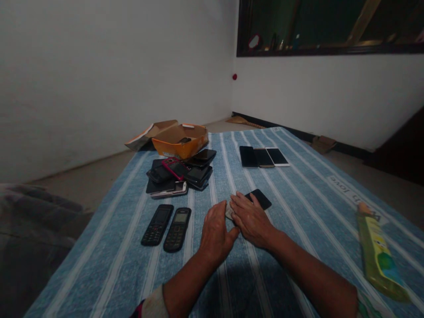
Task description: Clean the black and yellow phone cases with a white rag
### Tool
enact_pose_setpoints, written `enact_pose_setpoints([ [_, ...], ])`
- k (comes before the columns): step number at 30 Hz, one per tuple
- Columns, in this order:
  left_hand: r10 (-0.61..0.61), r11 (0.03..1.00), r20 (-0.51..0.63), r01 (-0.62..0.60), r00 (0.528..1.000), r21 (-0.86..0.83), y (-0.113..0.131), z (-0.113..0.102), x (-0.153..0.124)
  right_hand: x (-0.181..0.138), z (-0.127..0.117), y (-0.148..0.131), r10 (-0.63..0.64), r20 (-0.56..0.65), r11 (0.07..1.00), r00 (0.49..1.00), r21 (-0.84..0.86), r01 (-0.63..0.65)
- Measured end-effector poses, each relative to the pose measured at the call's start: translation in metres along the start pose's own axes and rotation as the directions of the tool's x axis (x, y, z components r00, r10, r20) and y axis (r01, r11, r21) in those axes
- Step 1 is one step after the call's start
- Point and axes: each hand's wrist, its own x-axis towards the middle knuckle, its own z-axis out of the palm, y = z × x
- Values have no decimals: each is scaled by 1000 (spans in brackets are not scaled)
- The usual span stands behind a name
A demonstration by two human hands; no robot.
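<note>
My right hand point(251, 218) lies flat, fingers stretched, on a light-coloured phone point(228, 211) and touches the edge of a black smartphone point(260, 198) on the blue striped cloth point(298, 198). My left hand point(215, 232) rests beside it, fingers together and pointing forward, touching the light phone's left side. Two black keypad phones point(167, 225) lie side by side just left of my left hand.
A heap of several phones point(180, 174) sits further back, by an open orange cardboard box point(180, 141). Three smartphones point(263, 157) lie in a row at the back. A green-yellow packet point(377, 254) lies at the right edge. Grey fabric point(29, 229) is at the left.
</note>
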Motion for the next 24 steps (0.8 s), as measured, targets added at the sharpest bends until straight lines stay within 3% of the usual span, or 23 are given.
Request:
enact_pose_setpoints([
  [5,-14,1000,3,14,1000,-11,1,0,-1,-5,1,2,-35,20,999,999,-2,35],
  [12,-34,999,27,34,999,5,1,0,-2,-2,3,4,19,-34,999,999,-37,-20],
  [18,-20,1000,18,20,1000,0,-1,1,-3,-5,6,4,-30,-30,998,999,-47,29],
  [24,-25,1000,36,24,999,10,-2,0,-3,-2,6,10,44,-62,996,997,-70,-49],
])
